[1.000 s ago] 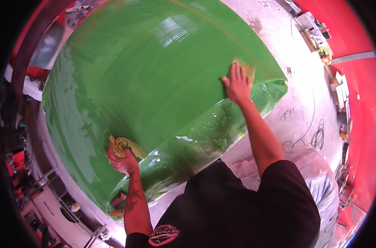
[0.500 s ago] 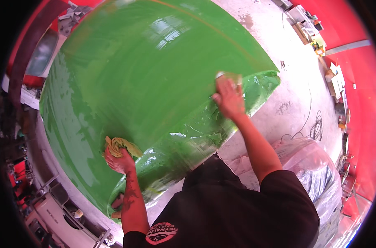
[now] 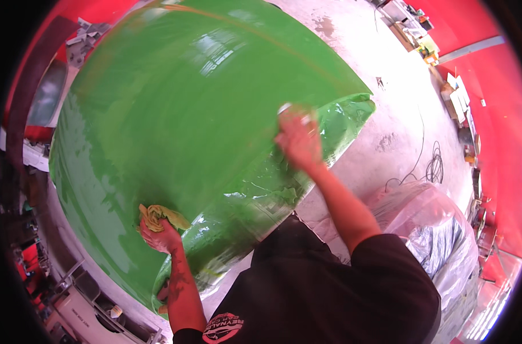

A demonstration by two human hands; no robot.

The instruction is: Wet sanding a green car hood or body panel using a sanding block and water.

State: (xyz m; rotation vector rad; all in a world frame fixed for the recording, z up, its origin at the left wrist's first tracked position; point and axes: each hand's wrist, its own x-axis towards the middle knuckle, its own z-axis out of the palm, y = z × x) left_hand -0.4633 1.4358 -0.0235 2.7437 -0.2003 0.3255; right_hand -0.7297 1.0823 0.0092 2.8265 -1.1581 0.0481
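A large, wet, glossy green panel (image 3: 186,126), curved like a car bonnet, fills the middle. My left hand (image 3: 162,236) is closed round a crumpled yellow cloth (image 3: 159,215) and rests on the panel's near left part. Farther right, my right hand (image 3: 300,140) presses a small block (image 3: 284,108) flat against the green surface, close to the panel's right-hand edge. Only the block's pale end shows; fingers and motion blur hide the rest. Shiny, wrinkled plastic and printed paper (image 3: 272,198) line the edge of the panel nearest me.
Right of me stands a bulky thing under clear plastic sheeting (image 3: 421,223). A coiled dark cable (image 3: 436,166) lies on the pale floor (image 3: 381,123). Boxes (image 3: 458,100) line the red wall (image 3: 501,114). A pale cabinet (image 3: 86,315) is at the lower left.
The whole view has shifted a little. My right hand and the block have slid slightly left and nearer me along the panel. My left hand keeps its place with the cloth.
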